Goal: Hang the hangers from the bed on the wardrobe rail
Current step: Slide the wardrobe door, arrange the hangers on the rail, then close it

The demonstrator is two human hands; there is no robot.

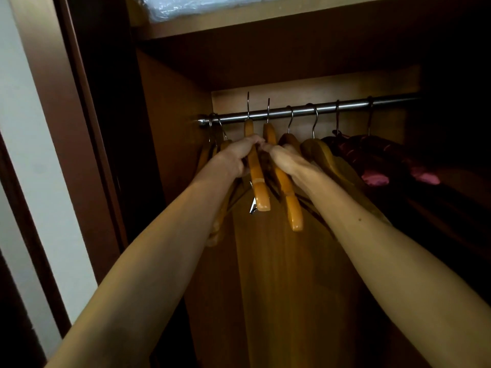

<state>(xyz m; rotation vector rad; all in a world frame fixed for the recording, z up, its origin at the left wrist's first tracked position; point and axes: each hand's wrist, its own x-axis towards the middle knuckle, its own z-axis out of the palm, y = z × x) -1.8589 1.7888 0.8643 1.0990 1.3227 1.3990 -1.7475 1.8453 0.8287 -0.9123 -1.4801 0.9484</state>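
1. The left hand [233,158] grips one wooden hanger [256,179] near its neck, and the right hand [285,159] grips a second hanger [288,197] the same way. Both hangers are raised in front of the rail [345,105], their hooks poking above it and not yet seated.
2. Likely slip: the two hooks stand close together, so they could cross or tangle as they come down over the rail, and one might catch on the other instead of the bar.
3. A hook could also miss the rail and drop behind it; with both hands full, there is no free hand to correct that.
4. The hung hangers [316,147] just beside on the right, and another bunch [212,150] at the rail's left end, leave only a narrow gap. Pressing in could knock a neighbour's hook askew.
5. A metal clip [253,205] dangles below the left hanger and may snag on the other hanger.
6. Further right, dark clothes [385,160] with pink patches hang on the rail.
7. The wardrobe is brown wood and dim inside; a shelf [239,22] above holds something wrapped in plastic [202,6]. A pale wall [24,107] shows at left.
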